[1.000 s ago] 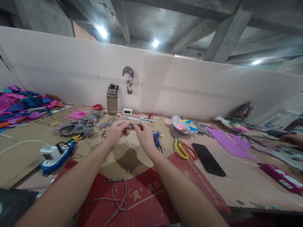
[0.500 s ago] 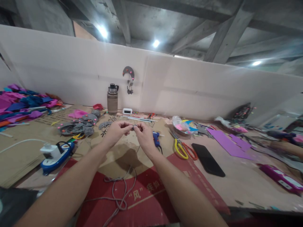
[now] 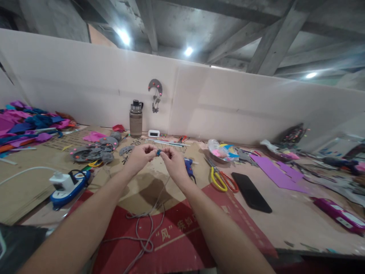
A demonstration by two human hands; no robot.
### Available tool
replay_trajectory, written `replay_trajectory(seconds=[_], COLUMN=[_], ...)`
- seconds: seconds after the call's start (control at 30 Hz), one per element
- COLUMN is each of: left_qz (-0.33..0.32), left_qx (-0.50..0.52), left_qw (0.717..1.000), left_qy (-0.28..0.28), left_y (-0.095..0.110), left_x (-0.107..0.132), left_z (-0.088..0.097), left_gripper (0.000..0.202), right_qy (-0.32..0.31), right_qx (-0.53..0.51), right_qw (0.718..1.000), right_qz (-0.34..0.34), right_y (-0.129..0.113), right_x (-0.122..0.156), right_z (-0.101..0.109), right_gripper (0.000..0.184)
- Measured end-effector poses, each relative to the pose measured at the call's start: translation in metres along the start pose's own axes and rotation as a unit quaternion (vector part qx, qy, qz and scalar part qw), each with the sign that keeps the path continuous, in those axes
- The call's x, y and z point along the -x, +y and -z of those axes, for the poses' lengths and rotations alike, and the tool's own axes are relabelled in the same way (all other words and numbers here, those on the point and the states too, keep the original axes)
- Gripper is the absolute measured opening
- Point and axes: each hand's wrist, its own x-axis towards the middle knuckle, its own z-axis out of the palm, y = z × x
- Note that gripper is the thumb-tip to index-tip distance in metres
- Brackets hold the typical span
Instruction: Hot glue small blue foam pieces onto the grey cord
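Observation:
My left hand (image 3: 139,158) and my right hand (image 3: 174,163) meet above the cardboard-covered table (image 3: 285,220), fingers pinched together. Between the fingertips sits a small blue bead (image 3: 158,152). A thin grey cord (image 3: 142,232) hangs from the pinch and lies in loose loops on the red printed cardboard in front of me. Both hands are closed on the bead and cord; exactly which finger grips which is too small to make out.
A blue glue gun (image 3: 188,167) lies just right of my hands, then yellow-and-red scissors (image 3: 219,179) and a black phone (image 3: 251,187). A power strip (image 3: 67,182) sits left, grey felt pieces (image 3: 94,152) behind it, a water bottle (image 3: 135,120) by the wall. Purple sheets (image 3: 273,171) lie right.
The hands stay pinched together in nearly the same place. The blue bead shows between the fingertips again after being hidden half a second ago. The co-worker's forearm at the far right has withdrawn.

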Motion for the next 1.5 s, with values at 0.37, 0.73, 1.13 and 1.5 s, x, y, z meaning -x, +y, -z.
replay_trajectory(seconds=[0.37, 0.73, 1.13, 1.5], left_qz=[0.029, 0.057, 0.022, 0.002], left_qx=[0.020, 0.096, 0.044, -0.047], left_qw=[0.998, 0.991, 0.995, 0.997], left_qy=[-0.048, -0.077, -0.087, 0.057], left_y=[0.005, 0.004, 0.007, -0.002], left_x=[0.001, 0.003, 0.004, -0.002], left_z=[0.001, -0.001, 0.001, 0.006], left_gripper=[0.021, 0.017, 0.023, 0.024], right_qy=[0.014, 0.022, 0.026, -0.028], right_qx=[0.069, 0.119, 0.127, 0.066], right_qw=[0.997, 0.991, 0.990, 0.996], right_qz=[0.027, 0.060, 0.054, 0.054], right_y=[-0.011, -0.009, -0.010, -0.004], right_x=[0.004, 0.004, 0.003, 0.006], right_z=[0.005, 0.007, 0.008, 0.001], right_gripper=[0.018, 0.018, 0.017, 0.018])
